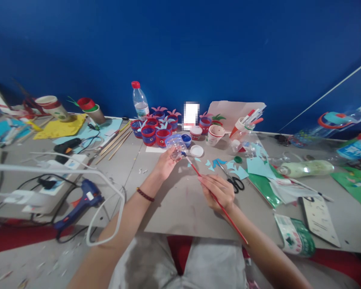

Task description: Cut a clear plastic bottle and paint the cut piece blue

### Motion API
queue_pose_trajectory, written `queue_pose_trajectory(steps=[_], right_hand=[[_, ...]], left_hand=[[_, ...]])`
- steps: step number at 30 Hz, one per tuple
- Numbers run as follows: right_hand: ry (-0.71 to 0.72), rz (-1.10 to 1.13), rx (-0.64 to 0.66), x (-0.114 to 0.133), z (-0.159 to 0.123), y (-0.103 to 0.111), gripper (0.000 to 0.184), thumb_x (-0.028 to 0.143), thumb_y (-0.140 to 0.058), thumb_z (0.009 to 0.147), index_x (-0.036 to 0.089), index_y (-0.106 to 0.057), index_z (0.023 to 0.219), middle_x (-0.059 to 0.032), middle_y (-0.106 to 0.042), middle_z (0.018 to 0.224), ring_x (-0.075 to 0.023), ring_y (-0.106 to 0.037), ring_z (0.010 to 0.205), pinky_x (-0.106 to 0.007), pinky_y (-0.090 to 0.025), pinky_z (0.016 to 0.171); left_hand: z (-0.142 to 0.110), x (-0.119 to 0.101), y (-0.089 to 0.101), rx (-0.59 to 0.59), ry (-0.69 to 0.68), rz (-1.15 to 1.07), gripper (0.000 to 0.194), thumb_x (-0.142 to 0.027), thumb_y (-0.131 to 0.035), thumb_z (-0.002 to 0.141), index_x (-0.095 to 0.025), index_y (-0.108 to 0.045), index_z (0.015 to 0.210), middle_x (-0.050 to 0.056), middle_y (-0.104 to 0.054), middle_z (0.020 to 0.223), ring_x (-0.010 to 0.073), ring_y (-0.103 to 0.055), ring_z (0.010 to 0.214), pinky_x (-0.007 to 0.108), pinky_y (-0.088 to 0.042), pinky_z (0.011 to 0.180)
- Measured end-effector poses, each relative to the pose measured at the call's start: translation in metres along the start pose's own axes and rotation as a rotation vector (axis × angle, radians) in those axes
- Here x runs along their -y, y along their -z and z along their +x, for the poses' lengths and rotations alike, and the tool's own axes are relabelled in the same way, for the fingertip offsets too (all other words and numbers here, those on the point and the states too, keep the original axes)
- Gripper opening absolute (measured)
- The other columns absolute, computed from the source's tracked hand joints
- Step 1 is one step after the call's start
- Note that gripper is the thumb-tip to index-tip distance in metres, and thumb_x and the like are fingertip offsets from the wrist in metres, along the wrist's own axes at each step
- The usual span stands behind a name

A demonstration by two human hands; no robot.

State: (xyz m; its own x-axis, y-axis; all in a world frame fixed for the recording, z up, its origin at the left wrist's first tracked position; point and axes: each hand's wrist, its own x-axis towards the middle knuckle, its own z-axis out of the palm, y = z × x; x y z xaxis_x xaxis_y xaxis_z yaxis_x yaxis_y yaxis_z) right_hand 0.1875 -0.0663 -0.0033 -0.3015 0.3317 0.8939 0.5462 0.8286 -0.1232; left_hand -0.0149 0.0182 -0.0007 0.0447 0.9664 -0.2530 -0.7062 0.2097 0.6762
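A person works with bare hands at a grey table (pixel 180 208) set against a blue wall (pixel 180 48). Fingers of the left hand (pixel 167 162), a beaded bracelet (pixel 145 194) at its wrist, grasp a clear plastic cup (pixel 176 149) with a blue rim, raised a little and tilted. At about 5 o'clock from that cup, the right hand (pixel 218 192) grips 1 red-handled paintbrush (pixel 238 231), pinched near its front, the long handle slanting back over the forearm. The brush's dark tip points to 10 o'clock and meets the cup's side in this view; actual contact cannot be told.

Clock positions here run from the clear cup, with 12 o'clock toward the wall. A pot of blue paint (pixel 185 140) stands just beside it at 2 o'clock, and a white lid (pixel 196 151) lies near at 3. Red-and-blue cups (pixel 163 138), several with paper leaves, cluster between 10 and 11, before a red-capped bottle (pixel 140 102) at 11. Thin wooden sticks (pixel 116 144) lie at 9, a blue glue gun (pixel 84 204) at 8. Black-handled scissors (pixel 237 184) rest at 4, close by light-blue paper scraps (pixel 240 172).
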Motion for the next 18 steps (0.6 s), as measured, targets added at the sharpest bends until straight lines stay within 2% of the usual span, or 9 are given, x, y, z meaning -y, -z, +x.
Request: queue_pose_trajectory(steps=[9, 13, 18], right_hand=[[-0.005, -0.011, 0.007, -0.0022, -0.0037, -0.0002, 0.039, 0.006, -0.059, 0.088, 0.018, -0.067, 0.125, -0.0089, -0.080, 0.097, -0.0198, -0.075, 0.083, -0.032, -0.064, 0.075], [0.008, 0.001, 0.018, -0.0008, -0.0010, -0.0011, 0.038, 0.006, -0.059, 0.088, 0.016, -0.069, 0.122, -0.0094, -0.080, 0.094, -0.0195, -0.075, 0.082, -0.032, -0.063, 0.075], [0.003, -0.011, 0.012, -0.0001, 0.0004, -0.0007, 0.044, 0.006, -0.058, 0.088, 0.020, -0.066, 0.128, -0.0070, -0.080, 0.094, -0.0191, -0.075, 0.079, -0.032, -0.064, 0.074]], left_hand=[[-0.0018, 0.0010, -0.0020, 0.010, 0.021, 0.019, 0.015, -0.026, -0.079, 0.074, -0.018, -0.070, 0.083, 0.005, -0.076, 0.091, 0.0190, -0.070, 0.091, 0.031, -0.049, 0.086], [-0.0026, 0.0004, -0.0031, 0.012, 0.014, 0.017, 0.015, -0.027, -0.078, 0.076, -0.018, -0.070, 0.083, 0.004, -0.076, 0.090, 0.0163, -0.070, 0.087, 0.029, -0.049, 0.083], [-0.0021, -0.0032, -0.0029, -0.007, 0.019, -0.005, 0.018, -0.029, -0.079, 0.075, -0.019, -0.069, 0.086, 0.003, -0.075, 0.090, 0.0152, -0.069, 0.084, 0.031, -0.050, 0.087]])
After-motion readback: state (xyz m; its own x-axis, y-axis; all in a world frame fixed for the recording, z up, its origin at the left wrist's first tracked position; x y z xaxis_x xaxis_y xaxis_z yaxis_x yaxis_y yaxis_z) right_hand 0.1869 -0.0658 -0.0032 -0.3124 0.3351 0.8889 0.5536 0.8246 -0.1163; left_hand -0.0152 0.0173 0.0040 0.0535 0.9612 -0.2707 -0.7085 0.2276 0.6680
